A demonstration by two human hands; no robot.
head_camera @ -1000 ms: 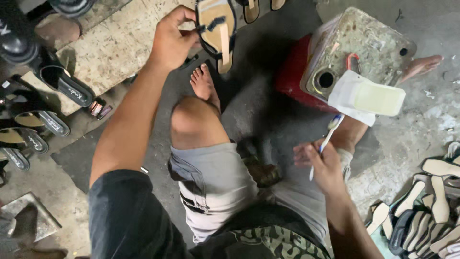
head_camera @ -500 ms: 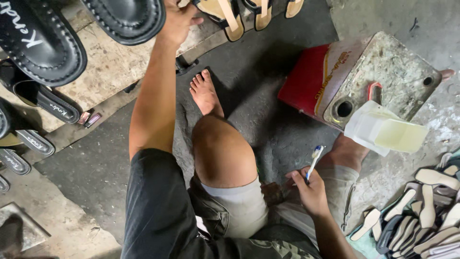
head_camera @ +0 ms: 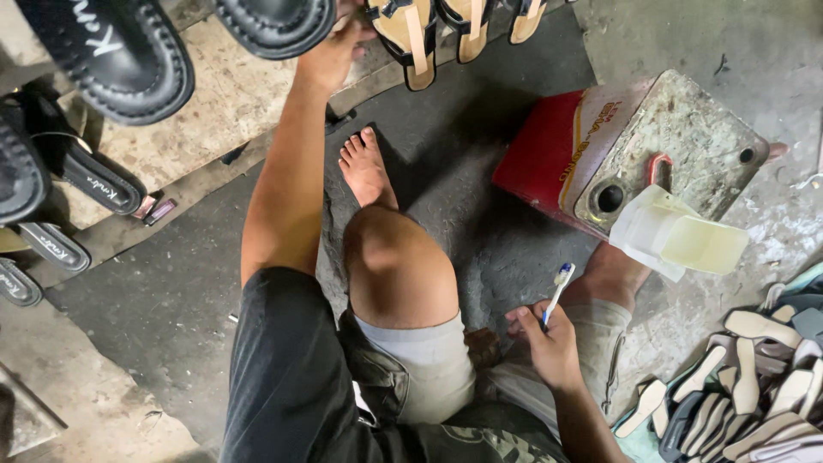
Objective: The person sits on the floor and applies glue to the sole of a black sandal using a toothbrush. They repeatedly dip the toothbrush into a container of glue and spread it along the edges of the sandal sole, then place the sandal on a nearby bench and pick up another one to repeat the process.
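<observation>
Since half a second ago, our left hand (head_camera: 330,53) has stretched further to the tan sandals (head_camera: 411,34); its grip we cannot tell. Our right hand (head_camera: 549,343) is closed around a toothbrush (head_camera: 558,291), beside the red tin can (head_camera: 634,154).

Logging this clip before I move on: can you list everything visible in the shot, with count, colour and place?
tan sandals: about three, tan with black edges, top centre
black sandals: several, black, top left and left edge
metal can: one, red sides with grimy grey top, on its side, right of centre
plastic container: one, pale yellowish white, leaning by the can
sandal parts: a pile, beige, grey and dark, lower right
toothbrush: one, white and blue, upright in the right hand
floor: dark grey mat between pale concrete
bare foot: one, centre
left hand: reaching up at the tan sandals
right hand: gripping the toothbrush, lower centre
</observation>
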